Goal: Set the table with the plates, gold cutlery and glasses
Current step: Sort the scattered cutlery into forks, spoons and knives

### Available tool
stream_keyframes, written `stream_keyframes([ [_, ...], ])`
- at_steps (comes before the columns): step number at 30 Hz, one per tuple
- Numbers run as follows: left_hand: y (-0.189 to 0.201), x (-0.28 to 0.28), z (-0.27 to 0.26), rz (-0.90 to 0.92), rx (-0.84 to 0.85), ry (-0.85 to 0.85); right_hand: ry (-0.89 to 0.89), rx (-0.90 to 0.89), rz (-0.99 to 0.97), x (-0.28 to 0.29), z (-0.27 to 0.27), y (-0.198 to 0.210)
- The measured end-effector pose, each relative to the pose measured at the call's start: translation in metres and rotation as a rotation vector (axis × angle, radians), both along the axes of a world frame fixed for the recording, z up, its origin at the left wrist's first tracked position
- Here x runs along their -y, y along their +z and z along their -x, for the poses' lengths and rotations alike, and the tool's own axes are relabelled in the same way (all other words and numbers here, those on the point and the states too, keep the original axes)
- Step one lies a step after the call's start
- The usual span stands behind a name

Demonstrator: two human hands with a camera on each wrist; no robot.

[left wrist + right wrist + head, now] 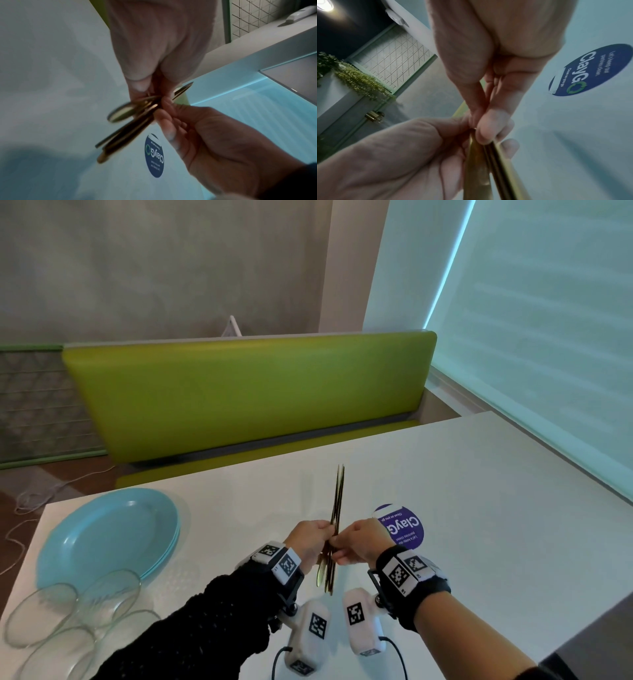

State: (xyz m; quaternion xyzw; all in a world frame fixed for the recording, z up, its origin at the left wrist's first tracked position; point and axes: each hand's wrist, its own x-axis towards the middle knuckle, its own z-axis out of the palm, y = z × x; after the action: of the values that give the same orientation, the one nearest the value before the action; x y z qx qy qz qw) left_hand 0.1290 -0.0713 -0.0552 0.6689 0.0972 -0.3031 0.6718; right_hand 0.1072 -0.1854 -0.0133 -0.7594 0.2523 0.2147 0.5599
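While raised over the white worktop (445,474), gold cutlery (337,508) bundled upright, pinched from both sides: left hand (310,537) grip curled round the stems, right hand (359,542) fingertips nipping them too. Blue plates (102,535) stacked at left, glasses (68,621) just in front of them.

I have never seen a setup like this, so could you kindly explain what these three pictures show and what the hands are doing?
There is no machine here: a person wears one camera on the head and one on each wrist. The wide picture is the head view; the two close-ups look along each hand. The left hand and right hand together grip a bundle of gold cutlery above the white table. One spoon bowl shows in the left wrist view; the other pieces are too blurred to name. On the table lie a stack of light blue plates, clear glasses and a round purple sticker.
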Motion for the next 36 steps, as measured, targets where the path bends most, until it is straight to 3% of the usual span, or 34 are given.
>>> stream_keyframes([
  [6, 0.017, -0.045, 0.052, 0.059, -0.020, -0.094, 0.013, 0.052, -0.003, -0.034, 0.056, 0.002],
  [14, 0.007, -0.135, 0.147, -0.070, 0.020, -0.170, 0.188, 0.017, 0.054, -0.113, 0.154, -0.004],
  [19, -0.007, -0.194, 0.208, -0.314, 0.119, -0.298, 0.225, -0.007, 0.156, -0.149, 0.199, -0.010],
  [23, -0.001, -0.236, 0.244, -0.742, 0.356, -0.608, 0.199, -0.018, 0.196, -0.160, 0.219, -0.008],
  [25, -0.007, -0.250, 0.256, -0.897, 0.392, -0.695, 0.204, -0.015, 0.235, -0.165, 0.223, -0.007],
  [32, -0.035, -0.288, 0.283, -0.961, 0.349, -0.632, 0.284, -0.016, 0.335, -0.188, 0.233, -0.018],
  [36, -0.043, -0.297, 0.288, -1.068, 0.368, -0.727, 0.321, -0.016, 0.363, -0.195, 0.239, -0.030],
])
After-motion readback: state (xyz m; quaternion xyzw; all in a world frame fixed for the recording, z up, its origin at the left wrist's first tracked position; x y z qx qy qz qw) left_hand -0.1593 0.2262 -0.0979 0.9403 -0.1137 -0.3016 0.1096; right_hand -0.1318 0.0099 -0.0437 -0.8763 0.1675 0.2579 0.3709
